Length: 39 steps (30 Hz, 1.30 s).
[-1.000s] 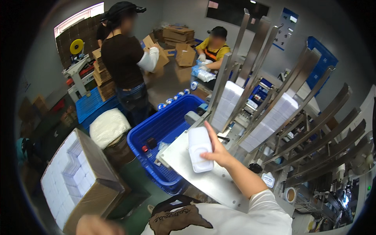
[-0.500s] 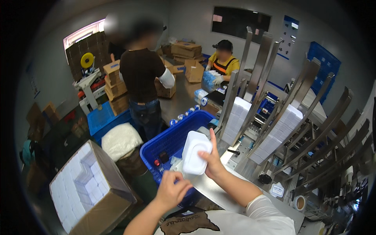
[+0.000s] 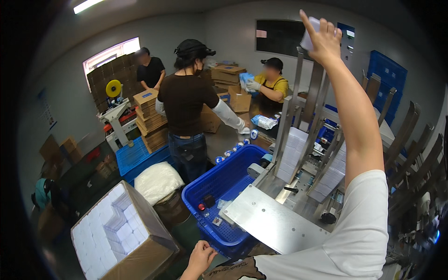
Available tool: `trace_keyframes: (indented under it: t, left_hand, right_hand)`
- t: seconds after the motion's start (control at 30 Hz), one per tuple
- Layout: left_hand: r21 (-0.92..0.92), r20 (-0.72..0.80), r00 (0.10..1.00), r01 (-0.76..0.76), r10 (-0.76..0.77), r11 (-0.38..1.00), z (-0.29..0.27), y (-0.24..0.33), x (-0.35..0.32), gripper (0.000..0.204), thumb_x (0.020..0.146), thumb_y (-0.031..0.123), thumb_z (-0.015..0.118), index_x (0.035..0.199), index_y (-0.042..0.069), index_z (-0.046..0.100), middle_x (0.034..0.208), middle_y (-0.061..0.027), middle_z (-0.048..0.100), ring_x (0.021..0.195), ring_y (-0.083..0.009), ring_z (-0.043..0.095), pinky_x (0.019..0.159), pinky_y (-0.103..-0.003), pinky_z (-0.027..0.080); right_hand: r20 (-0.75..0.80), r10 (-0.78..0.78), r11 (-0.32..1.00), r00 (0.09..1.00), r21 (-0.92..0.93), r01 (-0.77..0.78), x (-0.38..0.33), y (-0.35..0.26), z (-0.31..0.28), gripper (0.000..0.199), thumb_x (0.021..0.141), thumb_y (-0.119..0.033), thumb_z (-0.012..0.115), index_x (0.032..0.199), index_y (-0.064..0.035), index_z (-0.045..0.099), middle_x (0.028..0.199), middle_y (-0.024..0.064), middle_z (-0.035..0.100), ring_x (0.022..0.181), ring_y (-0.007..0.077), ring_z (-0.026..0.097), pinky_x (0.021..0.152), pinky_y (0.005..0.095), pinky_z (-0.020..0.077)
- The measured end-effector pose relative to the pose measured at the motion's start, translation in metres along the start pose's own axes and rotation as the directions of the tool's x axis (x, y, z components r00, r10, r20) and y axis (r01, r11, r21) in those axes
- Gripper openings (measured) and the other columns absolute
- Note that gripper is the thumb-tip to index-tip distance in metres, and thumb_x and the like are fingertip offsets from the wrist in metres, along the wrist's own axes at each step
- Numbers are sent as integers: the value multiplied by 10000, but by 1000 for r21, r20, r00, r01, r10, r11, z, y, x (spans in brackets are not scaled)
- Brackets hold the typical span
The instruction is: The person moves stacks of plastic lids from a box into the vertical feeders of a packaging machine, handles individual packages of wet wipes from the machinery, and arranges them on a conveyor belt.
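White plastic stack [image 3: 309,36], head view: right hand [image 3: 325,44] is gripping it, raised high near the tops of the metal rails [image 3: 313,86]; left hand [image 3: 201,257] is hanging low near the blue basket [image 3: 219,184], curled closed; more white stacks [image 3: 289,156] are standing between the rails; open carton [image 3: 144,259] of white pieces [image 3: 91,233] is sitting at left; co-workers [image 3: 187,102] are working around the worktop [image 3: 221,140]

Space opens above the metal plate [image 3: 268,219]; upright rails [image 3: 311,93] block rightward.

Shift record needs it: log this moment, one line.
right hand: raised, gripping white stack | left hand: loosely curled, near blue basket | carton: open
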<state>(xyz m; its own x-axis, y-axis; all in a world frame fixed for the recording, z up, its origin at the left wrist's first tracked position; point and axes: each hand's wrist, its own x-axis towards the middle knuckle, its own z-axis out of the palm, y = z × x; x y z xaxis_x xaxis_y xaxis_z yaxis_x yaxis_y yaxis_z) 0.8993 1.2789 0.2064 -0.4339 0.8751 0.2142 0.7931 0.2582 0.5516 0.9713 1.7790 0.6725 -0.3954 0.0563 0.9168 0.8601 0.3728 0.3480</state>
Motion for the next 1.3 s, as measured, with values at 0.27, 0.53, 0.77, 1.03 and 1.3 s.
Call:
trace_keyframes:
  t: [0.27, 0.53, 0.77, 1.03, 1.3]
  left_hand:
    - [129, 26, 999, -29, 26, 991, 41, -28, -28, 124, 714, 143, 715, 773, 59, 645, 933, -99, 498, 883, -294, 492, 737, -391, 440]
    - [19, 217, 947, -248, 238, 969, 76, -7, 13, 197, 738, 230, 693, 883, 99, 668, 982, -76, 513, 932, -284, 495, 736, -397, 443]
    - [26, -59, 948, -312, 313, 950, -6, -10, 22, 222, 778, 229, 697, 935, 79, 648, 1108, -123, 557, 994, -299, 542, 816, -403, 466]
    - [434, -448, 889, 312, -99, 845, -237, -146, -20, 212, 773, 86, 650, 976, 34, 619, 1083, -148, 587, 1013, -343, 551, 846, -402, 480]
    - [439, -372, 731, 681, -571, 586, -288, -282, -47, 459, 761, 444, 695, 987, 57, 600, 1083, -159, 558, 1033, -330, 503, 854, -469, 401]
  right_hand:
    - [212, -287, 940, 934, -123, 317, -148, -53, 36, 1132, 613, -197, 792, 1501, -311, 100, 1196, 159, 454, 1115, 305, 448, 948, 449, 328]
    - [561, -352, 932, 749, 137, 335, -207, -70, 25, 1247, 536, -265, 859, 1499, -292, 67, 1326, 217, 438, 1274, 354, 394, 1104, 458, 242]
    - [782, -162, 824, 602, 442, -353, -234, -98, -4, 874, 803, -84, 636, 1495, -270, 135, 1090, 239, 601, 924, 387, 601, 732, 433, 483]
    - [679, -361, 427, 639, 730, -535, -307, -130, -11, 968, 739, 89, 630, 1503, -250, 142, 878, 113, 574, 751, 205, 544, 704, 329, 482]
    - [468, -807, 250, 360, 823, -510, -315, -234, -135, 615, 767, -159, 705, 1335, -90, 478, 1167, 156, 591, 991, 264, 592, 895, 360, 470]
